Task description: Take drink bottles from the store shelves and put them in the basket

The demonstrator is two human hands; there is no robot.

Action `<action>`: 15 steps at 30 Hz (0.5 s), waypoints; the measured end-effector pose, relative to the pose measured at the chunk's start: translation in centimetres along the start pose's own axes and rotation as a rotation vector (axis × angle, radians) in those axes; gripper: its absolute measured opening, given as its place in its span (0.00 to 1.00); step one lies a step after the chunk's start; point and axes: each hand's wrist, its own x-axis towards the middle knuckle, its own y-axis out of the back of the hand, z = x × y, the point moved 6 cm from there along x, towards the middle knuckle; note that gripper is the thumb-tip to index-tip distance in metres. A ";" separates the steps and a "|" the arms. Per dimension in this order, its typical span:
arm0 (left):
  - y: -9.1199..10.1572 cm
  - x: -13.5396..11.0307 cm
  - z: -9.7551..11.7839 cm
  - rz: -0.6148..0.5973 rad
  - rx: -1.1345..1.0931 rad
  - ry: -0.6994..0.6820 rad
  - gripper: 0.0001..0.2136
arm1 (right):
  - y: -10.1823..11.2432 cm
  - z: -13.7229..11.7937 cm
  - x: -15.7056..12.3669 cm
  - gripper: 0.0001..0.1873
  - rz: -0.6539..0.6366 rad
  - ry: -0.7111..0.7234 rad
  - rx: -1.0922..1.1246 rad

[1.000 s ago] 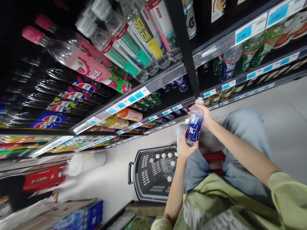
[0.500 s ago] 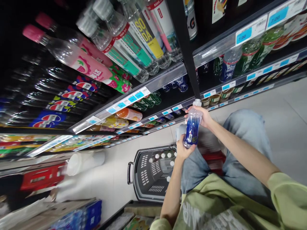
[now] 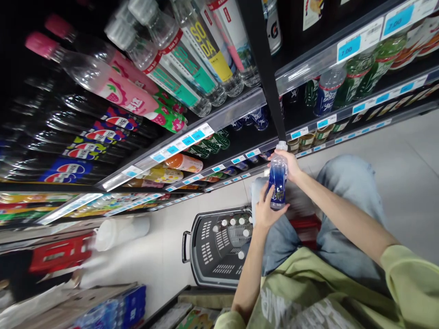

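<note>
A drink bottle [image 3: 277, 180] with a deep blue label and a white cap is held above my knees, cap end toward the shelves. My right hand [image 3: 290, 164] is closed around its upper part, below the cap. At the lower end, my left hand [image 3: 269, 210] cradles the bottle loosely, with fingers along its side and the thumb by its base. To the left of my leg, a dark grey shopping basket [image 3: 202, 269] stands on the floor with several white-capped bottles [image 3: 233, 222] in it.
Shelves on my left and ahead carry cola bottles [image 3: 68, 169], pink-capped bottles [image 3: 116, 89], soda water bottles [image 3: 206, 43] and green bottles [image 3: 363, 82]. A shelf edge [image 3: 236, 109] juts out above the floor. Blue-wrapped packs [image 3: 133, 304] and a white tub [image 3: 120, 233] are behind the basket.
My left hand has loosened and spread its fingers at the lower end of the bottle. The bottle has turned slightly and stands a little more upright in view. My right hand keeps its hold.
</note>
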 end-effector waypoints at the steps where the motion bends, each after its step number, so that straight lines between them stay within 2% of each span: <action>1: -0.1 0.0 0.1 -0.001 0.019 0.005 0.43 | 0.0 0.0 0.0 0.11 -0.005 0.001 -0.008; 8: -0.1 -0.5 -0.8 0.044 -0.024 0.095 0.48 | -0.9 -0.3 -0.4 0.12 -0.155 0.024 -0.035; 15: 0.5 -1.2 -3.0 -0.057 -0.200 0.153 0.48 | -2.3 0.2 -1.7 0.13 -0.350 -0.017 0.064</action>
